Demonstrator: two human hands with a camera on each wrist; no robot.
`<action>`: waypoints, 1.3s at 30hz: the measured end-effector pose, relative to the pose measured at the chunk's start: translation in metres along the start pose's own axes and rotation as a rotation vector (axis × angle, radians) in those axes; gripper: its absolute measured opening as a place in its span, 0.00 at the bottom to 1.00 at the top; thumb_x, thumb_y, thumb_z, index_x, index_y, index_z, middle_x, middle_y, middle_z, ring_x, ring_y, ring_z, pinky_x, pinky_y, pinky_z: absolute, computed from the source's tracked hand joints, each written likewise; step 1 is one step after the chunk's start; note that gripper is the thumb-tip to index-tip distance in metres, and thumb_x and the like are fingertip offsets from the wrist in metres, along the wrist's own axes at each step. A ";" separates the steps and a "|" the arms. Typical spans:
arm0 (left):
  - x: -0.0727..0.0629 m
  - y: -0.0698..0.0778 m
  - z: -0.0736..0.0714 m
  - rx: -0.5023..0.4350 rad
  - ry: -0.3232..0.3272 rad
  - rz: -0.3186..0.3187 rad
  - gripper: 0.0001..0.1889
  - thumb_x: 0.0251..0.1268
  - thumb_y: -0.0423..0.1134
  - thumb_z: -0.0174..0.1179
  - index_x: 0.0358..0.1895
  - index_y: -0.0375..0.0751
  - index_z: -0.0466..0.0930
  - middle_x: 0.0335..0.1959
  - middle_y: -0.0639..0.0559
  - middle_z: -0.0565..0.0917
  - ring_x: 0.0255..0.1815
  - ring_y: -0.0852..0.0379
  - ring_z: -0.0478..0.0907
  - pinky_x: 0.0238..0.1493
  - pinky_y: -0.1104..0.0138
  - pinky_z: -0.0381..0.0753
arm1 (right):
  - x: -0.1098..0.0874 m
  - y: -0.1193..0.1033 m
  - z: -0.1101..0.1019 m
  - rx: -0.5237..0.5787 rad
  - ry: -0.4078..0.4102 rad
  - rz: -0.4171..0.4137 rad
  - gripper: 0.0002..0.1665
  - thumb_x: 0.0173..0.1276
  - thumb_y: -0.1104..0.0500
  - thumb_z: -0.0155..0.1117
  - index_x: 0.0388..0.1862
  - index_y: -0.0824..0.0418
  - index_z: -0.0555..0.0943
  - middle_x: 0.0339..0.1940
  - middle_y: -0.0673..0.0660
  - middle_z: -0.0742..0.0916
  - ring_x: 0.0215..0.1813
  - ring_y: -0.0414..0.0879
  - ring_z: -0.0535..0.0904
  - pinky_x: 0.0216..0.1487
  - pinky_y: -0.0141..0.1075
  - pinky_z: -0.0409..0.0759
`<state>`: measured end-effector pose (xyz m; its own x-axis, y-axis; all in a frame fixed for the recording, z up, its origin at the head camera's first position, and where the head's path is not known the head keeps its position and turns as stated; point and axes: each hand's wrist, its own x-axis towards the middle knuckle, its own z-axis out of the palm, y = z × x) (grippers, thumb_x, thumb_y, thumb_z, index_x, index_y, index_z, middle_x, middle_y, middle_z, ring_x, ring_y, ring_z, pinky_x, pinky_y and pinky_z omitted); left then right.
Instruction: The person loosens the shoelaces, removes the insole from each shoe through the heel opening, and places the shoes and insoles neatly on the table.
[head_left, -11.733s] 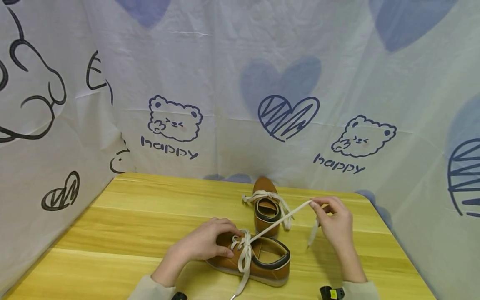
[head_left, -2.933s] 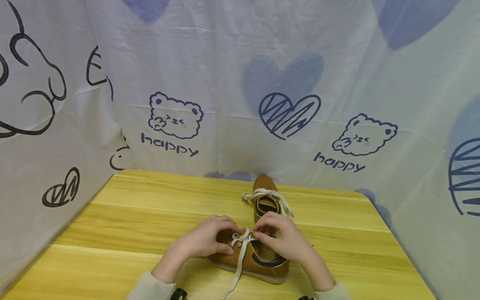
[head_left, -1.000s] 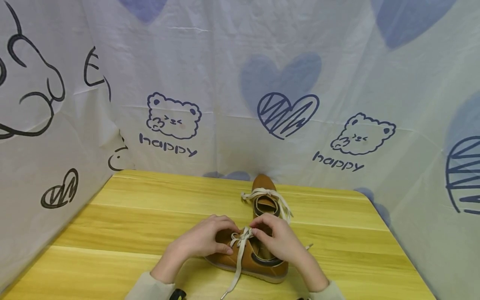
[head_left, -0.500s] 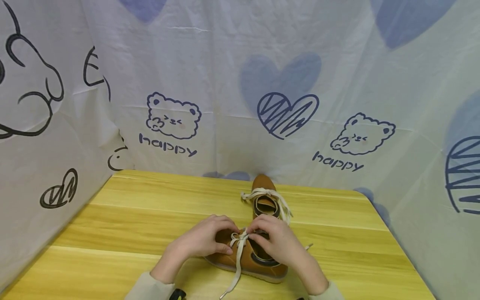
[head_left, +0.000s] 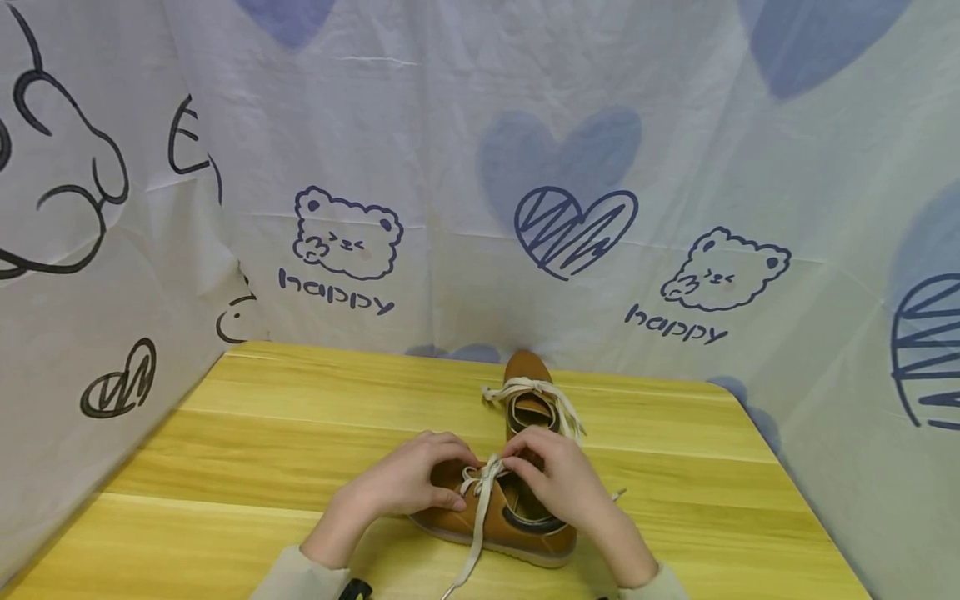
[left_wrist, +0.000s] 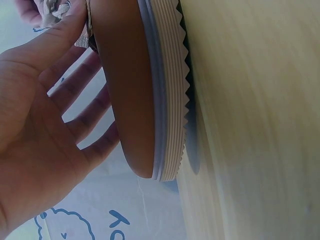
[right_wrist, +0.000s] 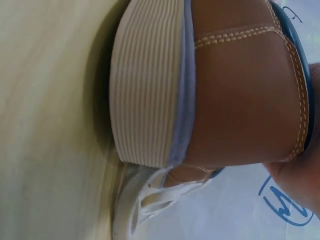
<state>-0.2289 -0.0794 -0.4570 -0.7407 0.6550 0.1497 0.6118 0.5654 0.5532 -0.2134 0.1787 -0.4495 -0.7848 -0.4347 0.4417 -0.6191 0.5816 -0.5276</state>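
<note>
A brown leather shoe (head_left: 525,540) with a pale sole lies crosswise near the middle of the table, toe to the left. My left hand (head_left: 408,477) holds it over the toe, thumb on the near side and fingers on the far side. In the left wrist view the fingers pass behind the toe (left_wrist: 127,100). At the tongue, my right hand (head_left: 561,477) pinches the cream shoelace between thumb and index finger, beside the knot. One lace end (head_left: 480,525) hangs down the near side; another tip (head_left: 618,494) shows right of the right wrist. The right wrist view shows the stitched heel (right_wrist: 245,95).
A matching brown shoe (head_left: 527,367), its cream lace tied, stands just behind, toe toward the back wall, partly covered by my right hand. The wooden table (head_left: 300,400) meets a white printed cloth (head_left: 457,275) at the back and left.
Earlier my right hand held a lace end stretched out to the right; it has since come in to the knot. Over the last second it shifts only slightly, and the left hand stays put.
</note>
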 end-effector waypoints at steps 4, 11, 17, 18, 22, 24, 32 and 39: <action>0.000 0.000 0.000 -0.001 0.005 0.007 0.24 0.58 0.47 0.78 0.58 0.54 0.85 0.59 0.61 0.83 0.63 0.54 0.77 0.69 0.51 0.74 | 0.001 0.001 0.002 0.039 0.065 0.129 0.06 0.71 0.65 0.70 0.40 0.53 0.85 0.38 0.43 0.86 0.38 0.36 0.81 0.41 0.34 0.83; 0.000 -0.002 0.001 -0.001 0.002 0.013 0.24 0.57 0.48 0.78 0.58 0.55 0.85 0.59 0.62 0.82 0.64 0.54 0.76 0.70 0.50 0.73 | 0.001 0.001 0.002 0.077 0.067 0.228 0.08 0.71 0.65 0.71 0.39 0.52 0.84 0.36 0.43 0.86 0.39 0.37 0.82 0.43 0.35 0.84; 0.000 -0.003 0.001 -0.001 0.002 0.014 0.24 0.57 0.47 0.78 0.58 0.55 0.85 0.59 0.61 0.83 0.64 0.54 0.77 0.71 0.50 0.71 | 0.001 0.000 -0.001 0.098 0.034 0.172 0.07 0.72 0.64 0.70 0.44 0.54 0.85 0.40 0.46 0.87 0.39 0.37 0.83 0.43 0.34 0.84; 0.000 -0.003 0.001 -0.002 0.002 0.014 0.24 0.57 0.47 0.78 0.58 0.55 0.85 0.59 0.61 0.83 0.64 0.54 0.77 0.71 0.49 0.71 | 0.001 0.000 -0.002 0.097 0.029 0.148 0.08 0.72 0.64 0.70 0.46 0.54 0.86 0.41 0.46 0.87 0.40 0.37 0.83 0.43 0.34 0.84; 0.000 -0.003 0.001 -0.004 -0.001 0.012 0.23 0.58 0.47 0.78 0.58 0.55 0.85 0.59 0.62 0.82 0.64 0.54 0.76 0.70 0.49 0.72 | 0.001 -0.002 -0.004 0.078 0.005 0.011 0.13 0.71 0.66 0.71 0.51 0.54 0.86 0.47 0.47 0.87 0.45 0.40 0.84 0.46 0.37 0.85; 0.000 -0.003 0.001 -0.002 0.000 0.012 0.23 0.58 0.48 0.78 0.58 0.55 0.85 0.59 0.61 0.82 0.63 0.54 0.76 0.69 0.50 0.73 | 0.001 -0.004 -0.005 0.043 -0.007 -0.051 0.13 0.70 0.67 0.71 0.50 0.55 0.86 0.50 0.47 0.87 0.48 0.41 0.84 0.49 0.39 0.86; 0.000 -0.003 0.000 0.006 0.002 0.014 0.23 0.58 0.49 0.78 0.57 0.54 0.85 0.58 0.61 0.83 0.63 0.53 0.77 0.69 0.51 0.74 | -0.001 -0.006 -0.006 -0.080 -0.072 -0.080 0.08 0.69 0.65 0.73 0.45 0.55 0.89 0.46 0.45 0.87 0.49 0.42 0.83 0.51 0.39 0.85; 0.000 -0.001 0.000 0.005 -0.005 0.013 0.23 0.58 0.48 0.78 0.58 0.53 0.85 0.59 0.60 0.82 0.64 0.53 0.76 0.70 0.50 0.72 | -0.002 -0.007 -0.010 -0.092 -0.121 -0.035 0.06 0.69 0.61 0.74 0.43 0.51 0.89 0.45 0.43 0.88 0.47 0.40 0.84 0.51 0.39 0.85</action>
<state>-0.2295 -0.0799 -0.4577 -0.7313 0.6647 0.1530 0.6229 0.5593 0.5470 -0.2075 0.1829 -0.4393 -0.7636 -0.5324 0.3654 -0.6457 0.6225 -0.4423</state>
